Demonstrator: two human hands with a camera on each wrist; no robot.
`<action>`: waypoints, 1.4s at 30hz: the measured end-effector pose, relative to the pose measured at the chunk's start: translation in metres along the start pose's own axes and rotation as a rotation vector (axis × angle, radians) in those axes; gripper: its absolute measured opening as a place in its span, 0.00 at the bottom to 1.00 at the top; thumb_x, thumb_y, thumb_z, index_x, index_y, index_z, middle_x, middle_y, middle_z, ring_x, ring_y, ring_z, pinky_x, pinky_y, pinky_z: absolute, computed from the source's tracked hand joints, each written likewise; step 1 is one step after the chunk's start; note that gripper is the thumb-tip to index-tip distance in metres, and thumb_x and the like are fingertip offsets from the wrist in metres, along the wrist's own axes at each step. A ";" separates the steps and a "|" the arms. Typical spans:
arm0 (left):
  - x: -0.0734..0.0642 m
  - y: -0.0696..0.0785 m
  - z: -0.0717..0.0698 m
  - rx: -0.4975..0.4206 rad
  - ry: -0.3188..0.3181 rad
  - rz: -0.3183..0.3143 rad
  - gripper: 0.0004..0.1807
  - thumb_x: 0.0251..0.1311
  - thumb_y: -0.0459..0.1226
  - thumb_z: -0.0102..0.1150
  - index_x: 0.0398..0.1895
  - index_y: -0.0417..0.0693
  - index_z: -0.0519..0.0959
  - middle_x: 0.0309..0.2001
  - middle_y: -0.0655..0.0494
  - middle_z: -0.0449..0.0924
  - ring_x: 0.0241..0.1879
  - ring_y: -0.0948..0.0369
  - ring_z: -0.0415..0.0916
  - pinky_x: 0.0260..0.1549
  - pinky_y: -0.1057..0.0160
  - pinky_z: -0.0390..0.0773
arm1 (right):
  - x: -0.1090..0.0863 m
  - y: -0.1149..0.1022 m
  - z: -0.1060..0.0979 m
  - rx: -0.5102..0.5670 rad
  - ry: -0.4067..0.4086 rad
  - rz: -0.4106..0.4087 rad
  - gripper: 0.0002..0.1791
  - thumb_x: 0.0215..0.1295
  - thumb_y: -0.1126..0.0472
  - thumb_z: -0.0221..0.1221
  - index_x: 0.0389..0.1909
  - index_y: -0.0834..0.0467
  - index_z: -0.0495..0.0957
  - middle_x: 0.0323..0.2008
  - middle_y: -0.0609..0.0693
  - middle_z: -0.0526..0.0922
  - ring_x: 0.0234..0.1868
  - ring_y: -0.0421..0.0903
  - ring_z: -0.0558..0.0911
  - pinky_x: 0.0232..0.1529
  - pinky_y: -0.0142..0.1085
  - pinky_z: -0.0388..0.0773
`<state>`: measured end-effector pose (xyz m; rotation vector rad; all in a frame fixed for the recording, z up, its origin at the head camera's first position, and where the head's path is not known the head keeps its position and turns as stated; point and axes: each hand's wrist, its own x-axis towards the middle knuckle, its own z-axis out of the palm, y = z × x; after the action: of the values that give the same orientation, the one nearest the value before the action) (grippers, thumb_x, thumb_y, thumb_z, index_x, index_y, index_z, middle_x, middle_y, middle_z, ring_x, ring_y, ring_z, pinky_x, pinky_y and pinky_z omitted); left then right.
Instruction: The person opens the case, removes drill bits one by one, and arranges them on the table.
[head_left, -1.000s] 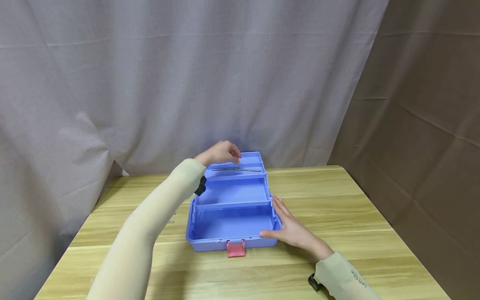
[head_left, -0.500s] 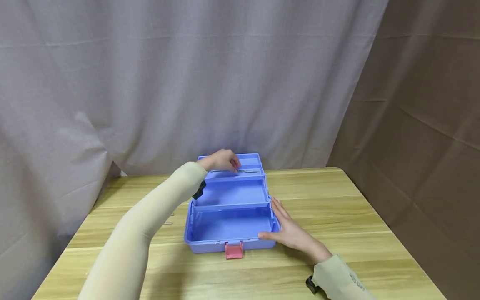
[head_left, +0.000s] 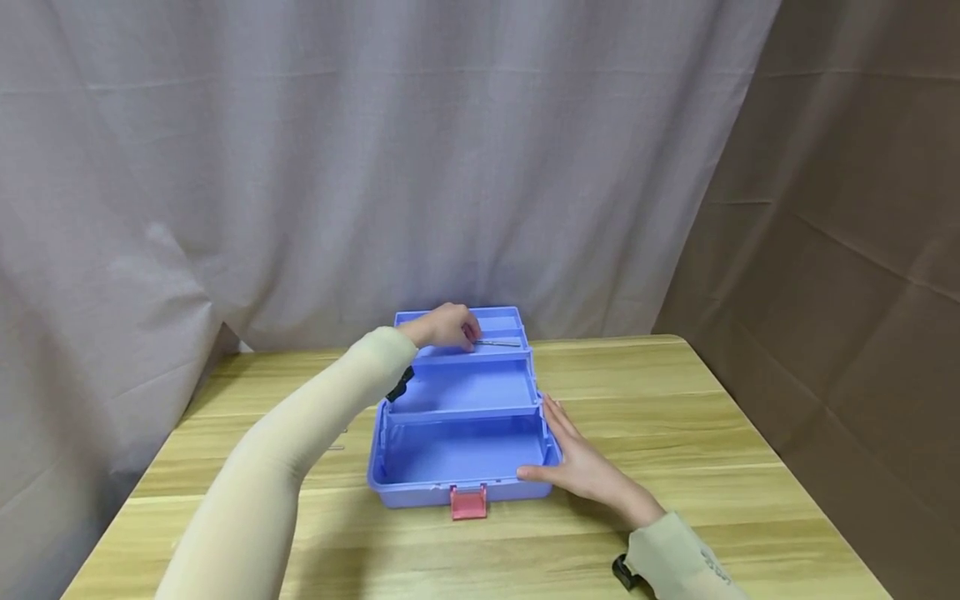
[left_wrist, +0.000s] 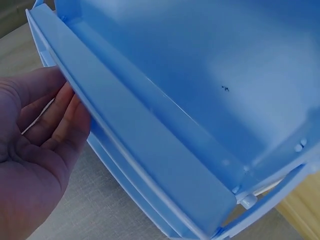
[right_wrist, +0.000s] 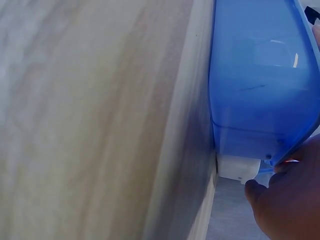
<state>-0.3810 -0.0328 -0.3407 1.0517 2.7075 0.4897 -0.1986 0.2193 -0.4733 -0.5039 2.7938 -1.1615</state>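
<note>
A blue-violet toolbox [head_left: 465, 497] with a pink latch [head_left: 468, 503] stands with its tiers raised in steps. My left hand [head_left: 450, 325] reaches into an upper tray [head_left: 510, 333], fingers bent downward at a thin metal rod [head_left: 501, 343] lying there. The rod sticks out to the right of the fingertips. In the left wrist view the left fingers [left_wrist: 62, 117] go behind the tray wall [left_wrist: 120, 105], which hides their tips; I cannot tell whether they pinch the rod. My right hand [head_left: 588, 475] rests on the toolbox's right front corner, fingers extended along the side, thumb over the front rim.
Thin metal pieces [head_left: 337, 447] lie on the wooden table [head_left: 675, 450] left of the toolbox, partly hidden by the left sleeve. Below the raised trays, the middle tray [head_left: 465, 383] and deep bottom compartment [head_left: 461, 446] face up. Grey curtains [head_left: 480, 167] hang behind.
My left hand has come down from above the upper tray onto the rods, covering their left part. The right hand stays on the corner. The view has shifted slightly.
</note>
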 end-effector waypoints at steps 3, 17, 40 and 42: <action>-0.001 0.001 0.000 0.005 -0.009 -0.005 0.11 0.61 0.30 0.66 0.47 0.39 0.85 0.45 0.50 0.87 0.48 0.58 0.82 0.51 0.65 0.78 | 0.001 0.000 0.000 0.002 0.003 -0.017 0.69 0.53 0.36 0.71 0.81 0.54 0.34 0.80 0.56 0.31 0.78 0.63 0.36 0.68 0.68 0.47; -0.004 0.004 0.003 0.037 -0.022 -0.009 0.12 0.63 0.27 0.59 0.47 0.41 0.86 0.47 0.50 0.86 0.48 0.57 0.80 0.52 0.61 0.78 | -0.002 -0.005 -0.002 0.014 0.004 -0.013 0.68 0.54 0.36 0.71 0.81 0.54 0.34 0.80 0.55 0.31 0.78 0.63 0.36 0.68 0.68 0.47; -0.010 0.006 0.003 0.079 -0.021 0.030 0.11 0.66 0.26 0.54 0.44 0.40 0.86 0.44 0.49 0.85 0.47 0.56 0.80 0.52 0.60 0.77 | -0.007 -0.001 -0.001 0.023 -0.010 0.002 0.68 0.55 0.35 0.70 0.81 0.54 0.34 0.80 0.53 0.31 0.78 0.63 0.39 0.69 0.66 0.49; -0.012 0.005 0.000 0.077 -0.033 0.026 0.12 0.66 0.26 0.53 0.44 0.40 0.85 0.45 0.49 0.85 0.47 0.56 0.80 0.52 0.60 0.77 | -0.006 -0.001 0.001 0.031 -0.019 -0.001 0.68 0.56 0.36 0.70 0.81 0.54 0.34 0.80 0.54 0.30 0.78 0.63 0.38 0.69 0.67 0.49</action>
<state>-0.3697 -0.0375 -0.3384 1.1054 2.7069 0.3710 -0.1923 0.2201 -0.4736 -0.5117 2.7556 -1.1913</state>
